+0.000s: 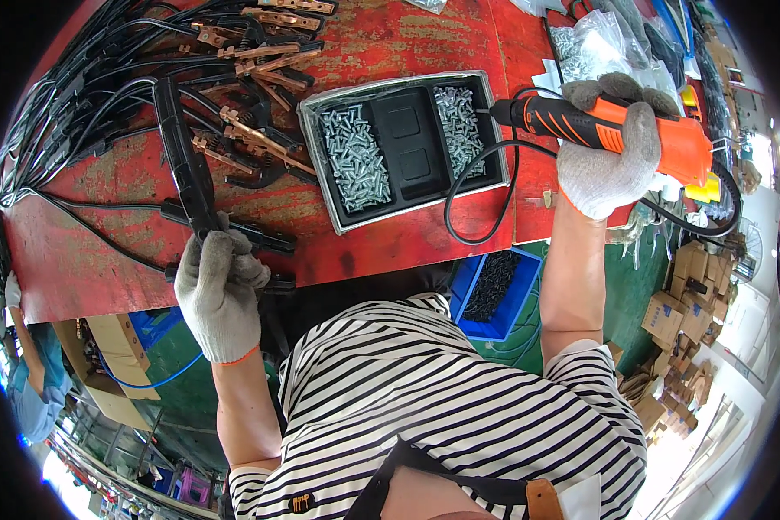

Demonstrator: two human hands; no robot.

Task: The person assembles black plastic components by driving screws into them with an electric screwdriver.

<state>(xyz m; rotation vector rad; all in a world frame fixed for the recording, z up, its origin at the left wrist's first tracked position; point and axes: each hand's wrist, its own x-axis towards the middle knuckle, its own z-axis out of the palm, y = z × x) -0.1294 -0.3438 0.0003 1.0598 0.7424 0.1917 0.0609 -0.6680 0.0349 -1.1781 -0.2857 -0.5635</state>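
My gloved left hand (221, 290) is closed around the lower end of a long black plastic clamp handle (182, 147), which points up over the red table. Other black handle pieces with cables lie beside its fingers. My gloved right hand (620, 156) grips an orange and black electric screwdriver (563, 123) held level, pointing left. Its thin tip reaches over the right compartment of a black tray (412, 143), above silver screws (459, 130). More screws (353, 160) fill the tray's left compartment. I cannot tell whether the tip touches a screw.
Copper-jawed clamps (264, 52) with black cables (78, 87) pile up at the far left. The screwdriver's cord (459, 227) loops before the tray. Plastic bags (600, 48) lie at the far right. Below the table edge stands a blue bin (529, 290) of small black parts. Another person (39, 381) is at left.
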